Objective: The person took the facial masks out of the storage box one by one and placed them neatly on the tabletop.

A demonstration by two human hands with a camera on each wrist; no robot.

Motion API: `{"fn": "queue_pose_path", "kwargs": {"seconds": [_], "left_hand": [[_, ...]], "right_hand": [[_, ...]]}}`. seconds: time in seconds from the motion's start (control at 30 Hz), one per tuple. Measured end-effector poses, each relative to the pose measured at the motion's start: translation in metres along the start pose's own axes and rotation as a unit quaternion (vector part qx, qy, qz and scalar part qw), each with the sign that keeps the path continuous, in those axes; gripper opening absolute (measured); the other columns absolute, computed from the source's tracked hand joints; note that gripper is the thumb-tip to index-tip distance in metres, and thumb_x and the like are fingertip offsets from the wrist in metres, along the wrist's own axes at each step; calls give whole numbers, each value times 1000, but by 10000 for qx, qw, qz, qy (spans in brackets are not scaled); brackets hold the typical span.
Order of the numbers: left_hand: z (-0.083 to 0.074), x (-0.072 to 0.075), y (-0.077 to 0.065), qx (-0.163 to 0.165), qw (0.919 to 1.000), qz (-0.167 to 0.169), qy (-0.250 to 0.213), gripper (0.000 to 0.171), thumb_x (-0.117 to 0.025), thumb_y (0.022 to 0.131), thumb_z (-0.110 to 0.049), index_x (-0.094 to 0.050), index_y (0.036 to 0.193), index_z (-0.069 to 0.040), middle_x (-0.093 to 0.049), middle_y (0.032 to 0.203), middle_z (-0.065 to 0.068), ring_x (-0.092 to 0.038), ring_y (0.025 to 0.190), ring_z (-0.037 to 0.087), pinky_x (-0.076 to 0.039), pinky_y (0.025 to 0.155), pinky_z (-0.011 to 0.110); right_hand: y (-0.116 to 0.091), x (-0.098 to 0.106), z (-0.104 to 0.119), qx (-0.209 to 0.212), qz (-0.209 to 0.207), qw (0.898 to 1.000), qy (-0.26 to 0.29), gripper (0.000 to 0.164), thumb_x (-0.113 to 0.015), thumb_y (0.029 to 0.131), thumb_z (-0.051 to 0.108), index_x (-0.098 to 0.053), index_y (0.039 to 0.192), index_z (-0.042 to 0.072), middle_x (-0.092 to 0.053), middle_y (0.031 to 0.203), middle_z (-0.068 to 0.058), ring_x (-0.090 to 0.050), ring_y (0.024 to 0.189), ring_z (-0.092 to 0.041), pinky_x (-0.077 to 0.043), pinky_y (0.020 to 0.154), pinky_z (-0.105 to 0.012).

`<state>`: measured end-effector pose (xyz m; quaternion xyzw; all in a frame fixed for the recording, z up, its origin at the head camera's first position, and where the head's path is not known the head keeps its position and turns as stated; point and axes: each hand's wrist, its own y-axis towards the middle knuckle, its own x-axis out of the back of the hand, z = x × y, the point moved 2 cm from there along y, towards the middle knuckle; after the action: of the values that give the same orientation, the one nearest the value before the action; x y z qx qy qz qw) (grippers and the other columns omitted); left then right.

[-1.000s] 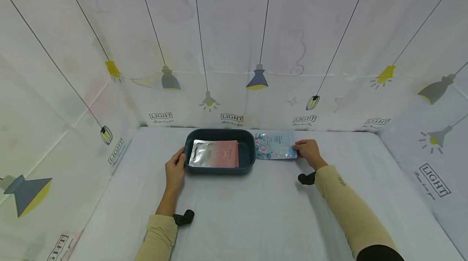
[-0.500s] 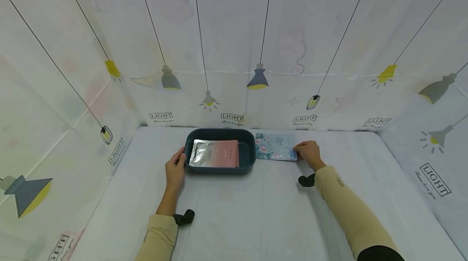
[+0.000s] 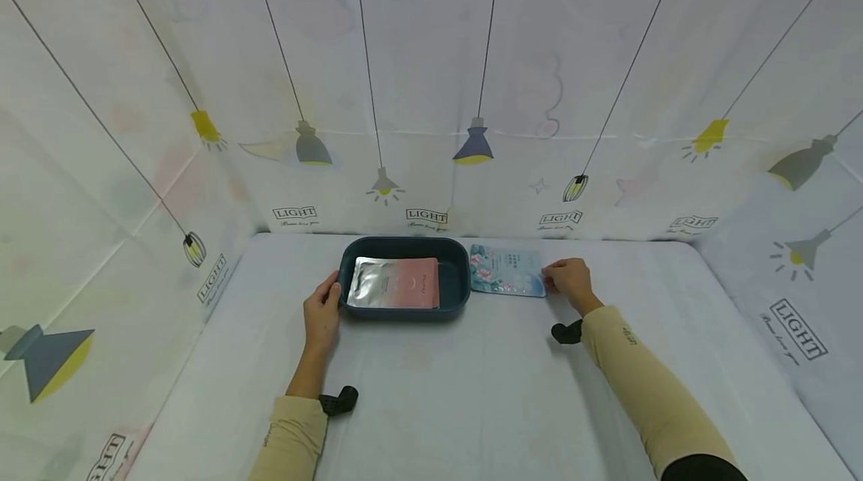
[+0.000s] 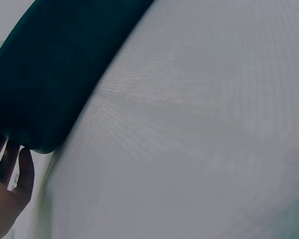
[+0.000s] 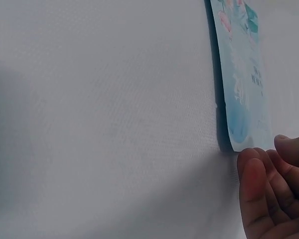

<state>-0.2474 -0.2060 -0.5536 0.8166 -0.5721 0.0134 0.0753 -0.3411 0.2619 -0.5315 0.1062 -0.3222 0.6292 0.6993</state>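
Observation:
A dark teal tray (image 3: 454,309) stands near the table's back edge, with silver-and-pink face mask packets (image 3: 394,283) overlapping inside it. My left hand (image 3: 322,320) holds the tray's left end; in the left wrist view its fingertips (image 4: 26,153) meet the tray's outer end. To the tray's right a blue floral face mask packet (image 3: 508,270) lies flat on the table. My right hand (image 3: 571,282) is at this packet's right edge. In the right wrist view its fingers (image 5: 252,181) are bent loosely by the packet's end, and the thumb stands apart from them.
A white cloth covers the table (image 3: 445,398). Behind it and along both sides hangs a curtain (image 3: 418,76) printed with lamps. A black wrist mount (image 3: 340,400) sticks out from the left sleeve, another mount (image 3: 566,332) from the right.
The blue packet has settled flat on the table. My right fingertips have slid slightly right, off its face to its edge. My left hand and the tray have stayed put.

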Motion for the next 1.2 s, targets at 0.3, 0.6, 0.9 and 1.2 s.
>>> {"fn": "queue_pose_path", "kwargs": {"seconds": [0.3,0.6,0.9,1.2], "left_hand": [[-14,3,-4,245,9994,157,-212,40,-46,104,-16,-49,141,1,-47,148,19,-44,138,29,-43,87,1],[-37,2,-13,185,9997,146,-44,39,-45,103,-9,-48,138,9,-48,144,25,-45,136,32,-41,86,-1],[-36,3,-15,60,9999,119,25,39,-46,103,-10,-49,137,8,-50,143,24,-44,137,32,-38,87,-2],[-40,3,-15,80,9998,169,50,39,-46,103,-10,-49,138,7,-49,144,23,-45,137,32,-39,85,-2]], "right_hand": [[-3,-2,10,-85,287,9994,148,33,-60,95,18,-63,117,-7,-68,96,-14,-63,74,-14,-57,70,-26],[-3,-6,20,-152,483,9968,623,38,-61,95,19,-59,122,-9,-69,95,-11,-65,70,-11,-58,68,-23],[-13,-6,45,12,796,9945,673,41,-60,97,23,-58,124,-8,-68,106,-17,-66,76,-12,-59,80,-29],[-23,-10,73,311,1135,9907,680,44,-58,97,24,-57,127,-8,-63,121,-26,-69,87,-20,-58,87,-37]]}}
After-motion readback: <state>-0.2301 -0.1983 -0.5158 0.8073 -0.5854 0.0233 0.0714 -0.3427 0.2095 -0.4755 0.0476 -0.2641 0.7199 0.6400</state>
